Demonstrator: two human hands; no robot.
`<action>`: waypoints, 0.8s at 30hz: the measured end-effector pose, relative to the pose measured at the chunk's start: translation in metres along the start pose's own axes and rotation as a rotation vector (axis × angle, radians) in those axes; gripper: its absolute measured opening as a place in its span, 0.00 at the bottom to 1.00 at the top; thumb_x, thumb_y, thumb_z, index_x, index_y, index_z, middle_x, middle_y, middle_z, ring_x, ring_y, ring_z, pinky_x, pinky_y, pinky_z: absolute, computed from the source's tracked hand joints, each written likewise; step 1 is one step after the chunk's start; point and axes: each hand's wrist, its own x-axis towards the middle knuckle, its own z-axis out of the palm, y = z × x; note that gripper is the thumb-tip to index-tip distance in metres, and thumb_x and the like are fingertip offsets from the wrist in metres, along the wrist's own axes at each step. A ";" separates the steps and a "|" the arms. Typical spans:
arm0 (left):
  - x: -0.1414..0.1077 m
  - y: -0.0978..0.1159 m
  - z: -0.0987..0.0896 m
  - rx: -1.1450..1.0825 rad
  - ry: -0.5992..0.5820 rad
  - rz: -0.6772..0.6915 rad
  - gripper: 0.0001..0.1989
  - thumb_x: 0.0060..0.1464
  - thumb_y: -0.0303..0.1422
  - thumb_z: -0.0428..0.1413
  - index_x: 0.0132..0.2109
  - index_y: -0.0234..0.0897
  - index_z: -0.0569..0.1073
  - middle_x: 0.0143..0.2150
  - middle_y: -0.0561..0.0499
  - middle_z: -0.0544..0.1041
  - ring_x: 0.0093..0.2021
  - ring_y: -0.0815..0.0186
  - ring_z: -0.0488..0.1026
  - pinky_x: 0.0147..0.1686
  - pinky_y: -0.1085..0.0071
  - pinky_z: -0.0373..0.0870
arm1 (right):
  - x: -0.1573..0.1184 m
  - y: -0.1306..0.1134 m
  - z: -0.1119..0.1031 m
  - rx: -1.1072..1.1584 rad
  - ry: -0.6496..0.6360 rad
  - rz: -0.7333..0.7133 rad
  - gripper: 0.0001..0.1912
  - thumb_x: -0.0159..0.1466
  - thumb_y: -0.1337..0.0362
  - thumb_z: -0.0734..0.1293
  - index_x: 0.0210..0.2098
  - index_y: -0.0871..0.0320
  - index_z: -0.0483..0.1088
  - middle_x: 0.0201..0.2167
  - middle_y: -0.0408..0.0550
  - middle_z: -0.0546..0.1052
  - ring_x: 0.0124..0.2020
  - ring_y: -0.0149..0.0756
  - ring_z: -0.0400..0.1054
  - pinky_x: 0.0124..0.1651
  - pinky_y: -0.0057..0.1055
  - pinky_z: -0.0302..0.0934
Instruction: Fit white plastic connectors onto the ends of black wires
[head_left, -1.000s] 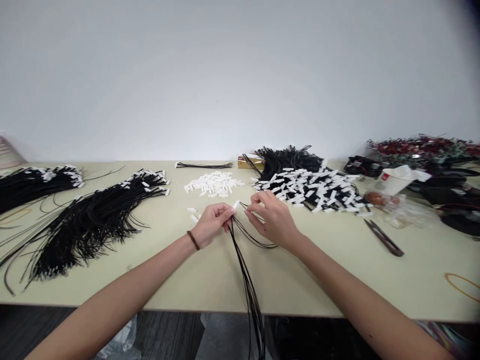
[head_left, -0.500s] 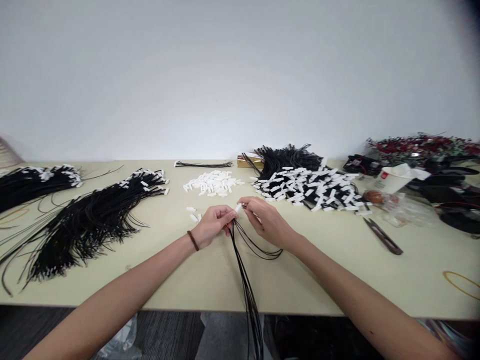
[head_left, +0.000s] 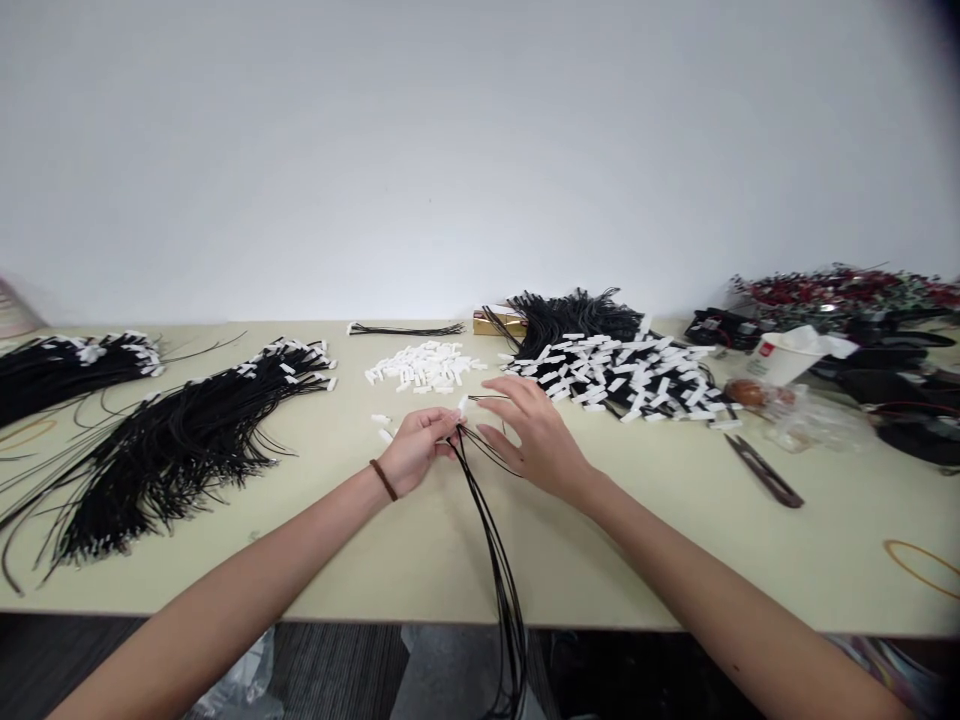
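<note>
Pale table (head_left: 615,560) spanning below a grey wall | left hand (head_left: 421,448) pinching white connector (head_left: 463,404) above the table's middle, black wires (head_left: 491,540) hanging from it | right hand (head_left: 536,435) arching alongside, fingers spread and half open; grip on a wire unclear

Both forearms are stretched in from the bottom corners and angled toward each other, so the hands are brought close together near the middle, not touching. The left hand (head_left: 427,445) is kept pretty compact: thumb and index finger pinched together at the tips, other fingers curled underneath. A thin brown band (head_left: 384,480) is worn round the left wrist. The right hand (head_left: 532,435) is held looser, back of the hand turned up, fingers spread and slightly bent toward the left one, with the thumb tip parted from the fingertips.
</note>
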 end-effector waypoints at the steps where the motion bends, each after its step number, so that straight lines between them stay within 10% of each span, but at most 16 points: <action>1: 0.000 0.000 0.000 -0.023 0.004 -0.006 0.16 0.37 0.40 0.63 0.27 0.30 0.73 0.23 0.52 0.68 0.22 0.74 0.63 0.19 0.78 0.59 | 0.000 -0.001 0.000 -0.006 -0.011 -0.068 0.09 0.61 0.66 0.61 0.42 0.55 0.65 0.46 0.52 0.69 0.51 0.41 0.59 0.51 0.43 0.57; 24: 0.001 -0.002 -0.001 -0.087 -0.087 -0.095 0.13 0.39 0.36 0.63 0.27 0.30 0.73 0.21 0.54 0.67 0.22 0.76 0.62 0.21 0.78 0.58 | 0.001 0.003 0.009 -0.208 0.101 -0.550 0.08 0.63 0.74 0.58 0.35 0.59 0.67 0.32 0.45 0.74 0.39 0.31 0.65 0.45 0.35 0.63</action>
